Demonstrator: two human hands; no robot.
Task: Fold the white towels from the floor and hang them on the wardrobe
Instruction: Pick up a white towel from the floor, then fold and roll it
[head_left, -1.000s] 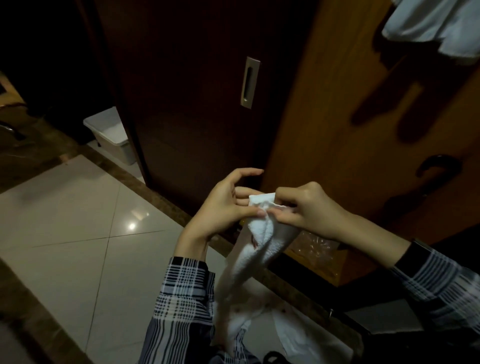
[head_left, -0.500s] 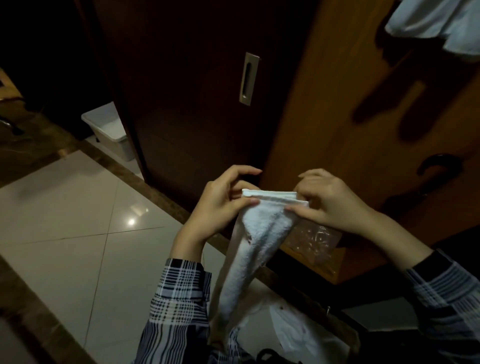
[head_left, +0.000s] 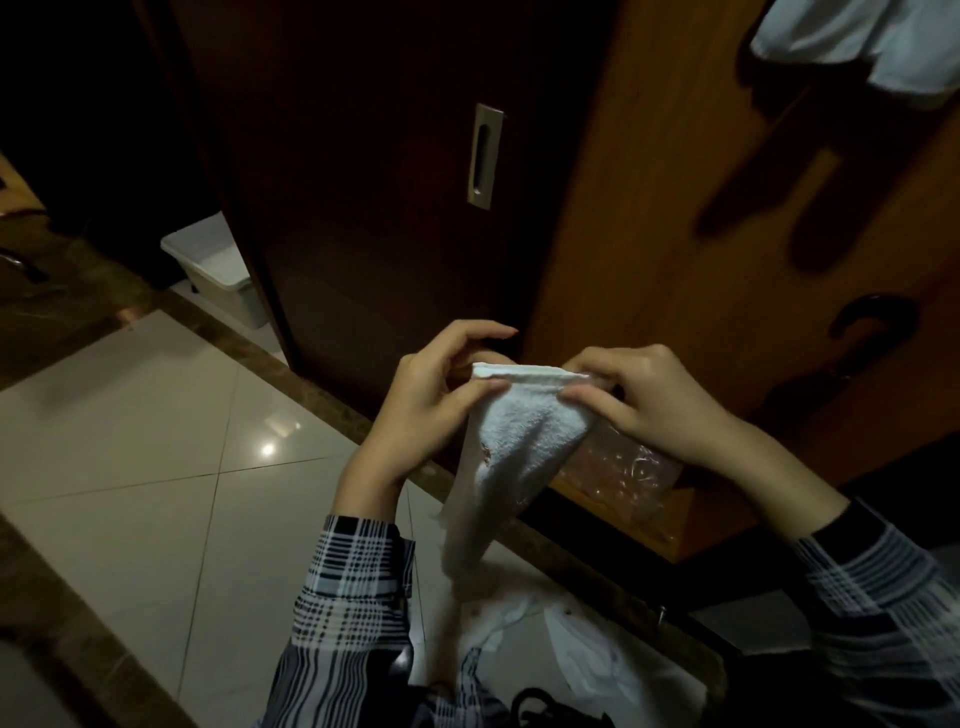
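Note:
A small white towel (head_left: 519, 441) hangs in front of me, held by its hemmed top edge. My left hand (head_left: 431, 400) pinches the left corner between thumb and fingers. My right hand (head_left: 644, 400) pinches the right corner. The top edge is stretched flat between them and the rest droops down in a narrow fold. More white towels (head_left: 597, 660) lie on the floor below. Other white towels (head_left: 862, 36) hang over the open wardrobe door (head_left: 701, 234) at the top right.
A dark sliding door with a metal recessed handle (head_left: 484, 156) stands behind my hands. A white plastic bin (head_left: 218, 265) sits on the floor at the left. A clear plastic bag (head_left: 618, 473) lies on the wardrobe's lower ledge. Pale floor tiles (head_left: 130, 441) spread to the left.
My hands have moved apart along the towel's top edge, from bunched together to spread at its two corners, pulling the hem flat.

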